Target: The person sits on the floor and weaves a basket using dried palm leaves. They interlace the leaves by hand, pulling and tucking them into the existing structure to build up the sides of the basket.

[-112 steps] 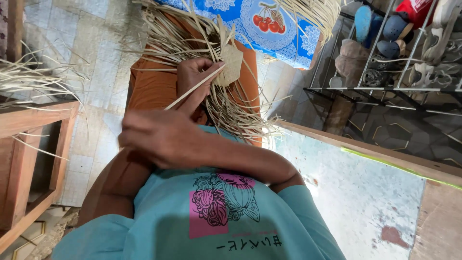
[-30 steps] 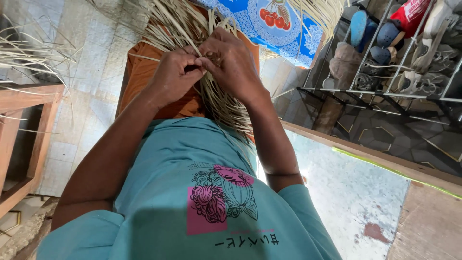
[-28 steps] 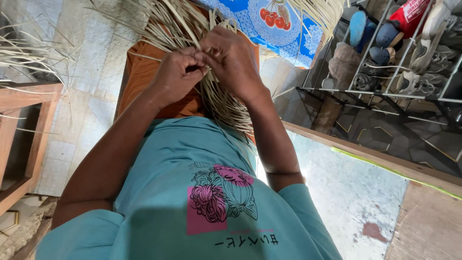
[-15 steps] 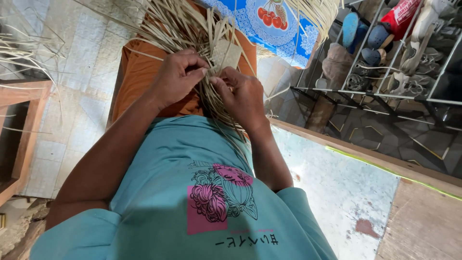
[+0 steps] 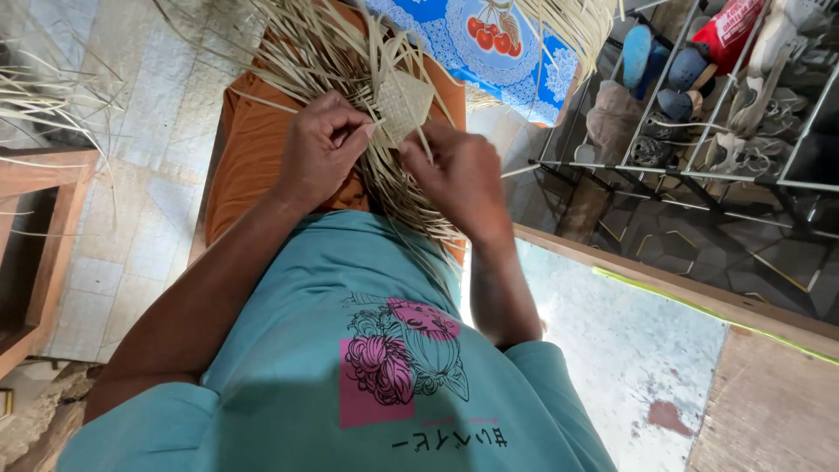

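At the far left, a wooden frame (image 5: 35,245) is seen standing on the pale tiled floor (image 5: 131,201), with loose dry strips (image 5: 44,87) lying above it.

Further right, an orange cloth (image 5: 249,157) is spread across the lap, and a teal printed shirt (image 5: 367,367) fills the lower middle of the view.

The left hand (image 5: 322,149) is held over the orange cloth. Its fingers are curled closed, and a thin palm strip (image 5: 367,131) is pinched between thumb and forefinger at the left edge of the woven piece.

The small woven palm square (image 5: 404,109) is held up between the two hands, above the lap, with long unwoven strands (image 5: 306,52) fanning out from it upward and others hanging downward toward the shirt.

The right hand (image 5: 459,175) is placed just right of and below the woven square. Its fingers are bent inward onto the strands at the lower right edge; the exact grip is hidden by the back of the hand.

Behind the hands, a blue patterned cloth (image 5: 489,44) is visible. At the far right, a metal rack (image 5: 699,166) carrying shoes (image 5: 673,79) is seen.
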